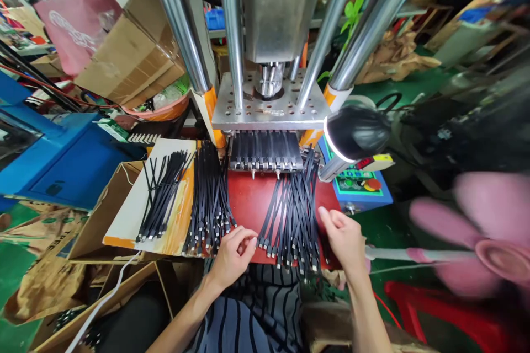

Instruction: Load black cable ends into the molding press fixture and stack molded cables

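Observation:
My left hand is closed, its fingers curled over the front edge of the red tabletop, between two piles of short black cables. What its fingertips hold, if anything, is too small to make out. My right hand is closed too, just right of the right cable pile; its curled fingers hide their inside. Another cable pile lies left of centre, and a bundle rests on a white board. Under the press plate, a row of black cables sits in a metal fixture.
A black lamp stands right of the press, above a control box with a red button. Four steel columns rise around the press. A pink fan and red stool are at right, cardboard boxes at left.

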`<state>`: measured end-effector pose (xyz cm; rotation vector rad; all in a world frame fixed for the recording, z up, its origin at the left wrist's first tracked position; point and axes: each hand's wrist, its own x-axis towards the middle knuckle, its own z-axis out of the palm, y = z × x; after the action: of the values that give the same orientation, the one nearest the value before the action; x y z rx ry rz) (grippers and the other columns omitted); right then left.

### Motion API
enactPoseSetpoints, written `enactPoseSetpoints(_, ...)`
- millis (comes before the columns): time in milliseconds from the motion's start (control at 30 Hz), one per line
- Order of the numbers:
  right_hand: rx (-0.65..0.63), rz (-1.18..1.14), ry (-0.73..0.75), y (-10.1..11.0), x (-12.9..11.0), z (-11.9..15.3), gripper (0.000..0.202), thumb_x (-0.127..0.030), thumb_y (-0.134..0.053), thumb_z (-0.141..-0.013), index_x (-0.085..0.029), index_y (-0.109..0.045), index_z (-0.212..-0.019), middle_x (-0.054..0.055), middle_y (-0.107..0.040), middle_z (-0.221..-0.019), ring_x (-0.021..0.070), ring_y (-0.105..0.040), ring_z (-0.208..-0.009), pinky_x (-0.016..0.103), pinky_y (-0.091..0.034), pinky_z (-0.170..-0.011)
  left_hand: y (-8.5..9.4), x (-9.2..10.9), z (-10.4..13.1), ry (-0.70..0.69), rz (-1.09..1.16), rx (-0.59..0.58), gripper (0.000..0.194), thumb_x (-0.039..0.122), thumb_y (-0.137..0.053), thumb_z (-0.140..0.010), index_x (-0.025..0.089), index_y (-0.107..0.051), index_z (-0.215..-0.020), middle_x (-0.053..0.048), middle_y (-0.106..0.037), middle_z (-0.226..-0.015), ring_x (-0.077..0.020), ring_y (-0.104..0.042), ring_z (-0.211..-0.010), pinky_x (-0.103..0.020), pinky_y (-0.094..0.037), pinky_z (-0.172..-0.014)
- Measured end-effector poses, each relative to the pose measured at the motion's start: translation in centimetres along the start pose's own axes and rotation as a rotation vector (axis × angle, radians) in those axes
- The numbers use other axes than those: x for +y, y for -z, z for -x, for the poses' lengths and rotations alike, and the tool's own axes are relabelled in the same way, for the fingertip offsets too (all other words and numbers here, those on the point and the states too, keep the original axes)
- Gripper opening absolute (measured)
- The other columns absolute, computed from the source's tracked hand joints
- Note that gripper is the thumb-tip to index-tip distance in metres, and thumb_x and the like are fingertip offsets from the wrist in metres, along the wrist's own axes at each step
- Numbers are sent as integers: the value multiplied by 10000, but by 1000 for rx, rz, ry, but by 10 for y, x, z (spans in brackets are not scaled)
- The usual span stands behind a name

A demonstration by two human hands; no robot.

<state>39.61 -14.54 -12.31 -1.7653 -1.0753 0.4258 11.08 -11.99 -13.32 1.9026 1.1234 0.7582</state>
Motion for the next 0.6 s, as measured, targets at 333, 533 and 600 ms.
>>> enactPoseSetpoints(333,-348,515,607,-72,-107,-124,330,-287,-499,-1019,-156,-667,-1271,93,-697,-919,231,-667,-809,325,-525,-784,-14,-2,-2,-118,-140,20,234,211,-451,-1019,220,-659,-912,-10,-642,-774,-148,-624,-649,-275,-462,-638)
enactPoseSetpoints(533,-242,770,578,-136,-122,-205,293,-103,-515,-979,-65,-691,-1210,205,-728,-1121,287,-686,-1008,432,-516,-937,-21,-5,-2,-133,-170,52,226,143,-464,-1000,200,-640,-870,-1,-649,-779,-142,-636,-679,-270,-421,-651)
enactPoseSetpoints(600,-217,812,591,-148,-132,-217,228,-160,-575,-1003,-130,-688,-1199,129,-725,-1155,233,-681,-1007,431,-521,-963,-23,-6,-3,-132,-182,52,215,130,-482,-983,198,-631,-844,2,-644,-767,-140,-623,-667,-271,-396,-633)
